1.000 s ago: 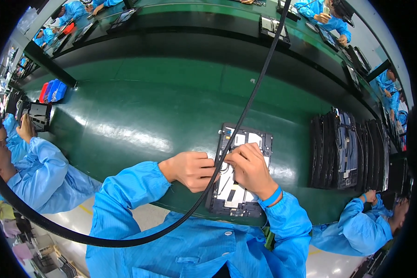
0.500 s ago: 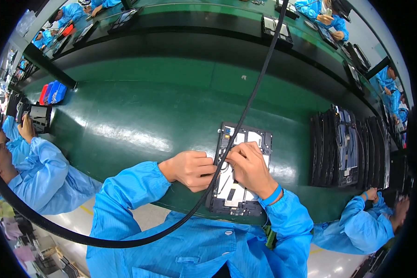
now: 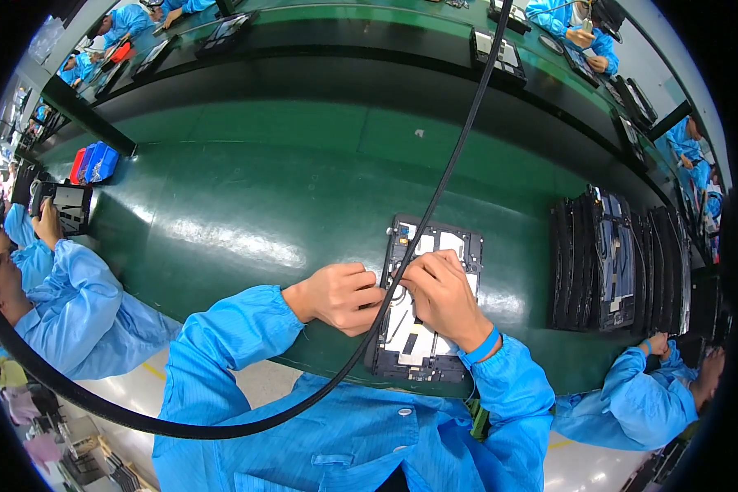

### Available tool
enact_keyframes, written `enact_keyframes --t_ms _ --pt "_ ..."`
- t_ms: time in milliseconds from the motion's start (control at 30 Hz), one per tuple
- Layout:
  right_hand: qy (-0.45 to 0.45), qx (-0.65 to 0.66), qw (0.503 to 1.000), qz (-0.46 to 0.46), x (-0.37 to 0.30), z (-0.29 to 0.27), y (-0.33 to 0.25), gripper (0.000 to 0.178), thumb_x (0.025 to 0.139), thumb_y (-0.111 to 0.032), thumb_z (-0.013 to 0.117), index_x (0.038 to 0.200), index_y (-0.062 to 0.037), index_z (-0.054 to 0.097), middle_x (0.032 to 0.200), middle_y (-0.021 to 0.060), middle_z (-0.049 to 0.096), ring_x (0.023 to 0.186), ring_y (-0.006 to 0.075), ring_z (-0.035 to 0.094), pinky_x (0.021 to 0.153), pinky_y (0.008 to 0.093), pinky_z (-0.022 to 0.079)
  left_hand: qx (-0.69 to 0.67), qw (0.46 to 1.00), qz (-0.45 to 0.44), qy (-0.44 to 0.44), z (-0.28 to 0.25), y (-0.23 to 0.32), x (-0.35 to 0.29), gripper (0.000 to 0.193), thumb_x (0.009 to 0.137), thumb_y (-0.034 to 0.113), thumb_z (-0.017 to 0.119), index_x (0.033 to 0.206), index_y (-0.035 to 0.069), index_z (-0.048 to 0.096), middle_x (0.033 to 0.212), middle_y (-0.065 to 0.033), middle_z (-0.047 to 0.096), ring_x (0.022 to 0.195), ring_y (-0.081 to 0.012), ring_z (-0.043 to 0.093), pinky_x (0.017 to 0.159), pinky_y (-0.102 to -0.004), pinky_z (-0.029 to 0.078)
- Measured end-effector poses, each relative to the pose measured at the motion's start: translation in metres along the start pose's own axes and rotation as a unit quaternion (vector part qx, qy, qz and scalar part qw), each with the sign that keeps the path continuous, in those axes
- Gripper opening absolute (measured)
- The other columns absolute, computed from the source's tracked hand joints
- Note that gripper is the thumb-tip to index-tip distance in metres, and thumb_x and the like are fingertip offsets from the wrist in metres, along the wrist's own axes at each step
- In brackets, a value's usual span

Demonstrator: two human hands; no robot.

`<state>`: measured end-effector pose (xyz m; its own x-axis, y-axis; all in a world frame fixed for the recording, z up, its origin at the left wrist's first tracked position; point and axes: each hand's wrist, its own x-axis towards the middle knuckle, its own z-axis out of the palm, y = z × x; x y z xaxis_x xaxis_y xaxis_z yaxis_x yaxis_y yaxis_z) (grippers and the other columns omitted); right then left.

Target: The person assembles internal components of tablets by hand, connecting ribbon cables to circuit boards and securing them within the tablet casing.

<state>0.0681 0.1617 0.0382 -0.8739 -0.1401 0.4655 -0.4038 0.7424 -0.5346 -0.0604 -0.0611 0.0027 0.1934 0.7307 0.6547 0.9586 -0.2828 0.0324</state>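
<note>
Clock taken with the opened device as centre, 12 pointing away from the wearer.

Opened flat device (image 3: 422, 346): black frame, pale panels showing inside; lies flat at the near edge of the green table (image 3: 238, 205), long sides running roughly 12 to 6.

Left hand (image 3: 336, 299): at 9, beside the device's left edge. Fingers curled inward, tips partly behind the black cable (image 3: 444, 184); cannot tell whether they grip anything.

Right hand (image 3: 445, 299): over the middle of the device, wrist toward 5, thumb and forefinger brought close together near its left side. Any part between them is too small to make out, so the grip is undetermined. Blue band (image 3: 481, 346) at that wrist.

The cable (between camera and hands, so it masks part of the work) sweeps from 12:30 across the device's left part and round toward 9.

Surroundings: row of black devices (image 3: 615, 271), stood on edge, at 3. Blue bin (image 3: 100, 162) beside red bin (image 3: 78, 166), both near 10. Just below 10, a co-worker's hand (image 3: 47, 223) at another opened device (image 3: 74, 205).
</note>
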Motion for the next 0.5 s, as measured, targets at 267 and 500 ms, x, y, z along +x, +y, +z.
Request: enact_keyframes --t_ms 267,500 --pt "0.000 -0.008 1.000 -0.020 -0.001 0.000 0.001 0.029 0.083 0.006 0.078 0.109 -0.0056 0.076 0.095 0.0059 0.066 0.090 0.0274 0.068 0.088 0.0409 0.049 -0.022 1.000 0.012 -0.019 -0.001 -0.001 0.004 0.031 0.069 0.024 0.080 0.095 0.007 0.080 0.095 -0.0016 0.074 0.075 -0.0169 0.066 0.062 -0.0311 0.051" --pt "-0.009 0.026 0.999 -0.021 0.013 -0.003 0.008 0.020 0.089 -0.001 0.081 0.108 -0.0078 0.077 0.092 0.0057 0.070 0.086 0.0281 0.067 0.087 0.0403 0.048 -0.031 0.999 0.044 -0.005 0.006 -0.005 0.006 0.024 0.071 0.022 0.077 0.090 0.008 0.074 0.095 -0.0019 0.072 0.075 -0.0160 0.065 0.064 -0.0309 0.054"
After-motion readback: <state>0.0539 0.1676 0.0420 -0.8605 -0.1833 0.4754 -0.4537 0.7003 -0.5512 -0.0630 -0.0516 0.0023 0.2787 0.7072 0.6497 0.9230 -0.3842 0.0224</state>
